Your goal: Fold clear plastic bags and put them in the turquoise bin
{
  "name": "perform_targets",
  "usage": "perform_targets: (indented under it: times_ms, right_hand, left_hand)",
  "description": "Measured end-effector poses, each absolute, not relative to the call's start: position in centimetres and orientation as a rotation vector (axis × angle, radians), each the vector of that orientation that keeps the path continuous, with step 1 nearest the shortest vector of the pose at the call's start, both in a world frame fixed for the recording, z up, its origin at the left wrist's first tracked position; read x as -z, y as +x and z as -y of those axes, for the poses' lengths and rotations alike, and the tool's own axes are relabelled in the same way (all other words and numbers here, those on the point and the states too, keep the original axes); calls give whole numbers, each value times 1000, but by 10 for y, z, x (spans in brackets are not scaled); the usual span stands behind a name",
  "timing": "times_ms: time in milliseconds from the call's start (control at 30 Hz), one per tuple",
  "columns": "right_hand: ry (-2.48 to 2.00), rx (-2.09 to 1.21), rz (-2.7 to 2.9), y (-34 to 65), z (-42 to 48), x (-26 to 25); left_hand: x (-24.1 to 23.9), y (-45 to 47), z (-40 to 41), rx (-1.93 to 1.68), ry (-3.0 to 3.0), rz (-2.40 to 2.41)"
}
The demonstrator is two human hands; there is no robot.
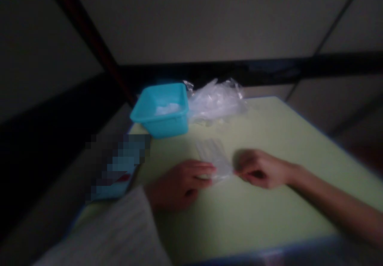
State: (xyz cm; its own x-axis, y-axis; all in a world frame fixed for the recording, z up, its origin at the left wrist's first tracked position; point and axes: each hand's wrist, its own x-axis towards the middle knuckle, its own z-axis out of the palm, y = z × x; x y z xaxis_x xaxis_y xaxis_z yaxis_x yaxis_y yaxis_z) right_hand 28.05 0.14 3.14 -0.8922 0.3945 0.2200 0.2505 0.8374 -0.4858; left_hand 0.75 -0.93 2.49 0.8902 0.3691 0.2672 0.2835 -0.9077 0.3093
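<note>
A small clear plastic bag lies on the yellow-green table between my hands. My left hand, coming out of a light sleeve, has its fingers closed on the bag's near left edge. From the right, my right hand is curled, with thumb and finger pinched at the bag's right corner. The picture is dim and blurred, so whatever else the right fingertips hold cannot be made out.
A turquoise plastic basket with something white inside stands at the back left. Beside it is a heap of clear plastic bags. A flat, pixelated object lies along the table's left edge. A wall rises behind.
</note>
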Motion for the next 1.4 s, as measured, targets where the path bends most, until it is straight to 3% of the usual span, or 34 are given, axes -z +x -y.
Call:
perform_targets:
  times_ms: [267, 500, 800, 933, 1167, 1400]
  right_hand:
    - [-392, -554, 2636, 282, -2, -24]
    - [-336, -487, 2637, 281, -2, -23]
    - [-545, -274, 2404, 280, -3, -21]
    - [-612, -247, 2442, 276, -6, -17]
    - [-459, -185, 2541, 279, -4, -17]
    - [-400, 116, 2693, 286, 0, -26]
  left_hand:
    - [-17, 7, 3, -684, 2732, -845]
    - [-9, 14, 1, -425, 2705, -1274]
    - [-6, 38, 10, -614, 2678, -1203]
    - [-3, 55, 14, -530, 2761, -1003]
    - [-1, 54, 15, -405, 2838, -998]
    - [-10, 41, 23, -509, 2866, -952]
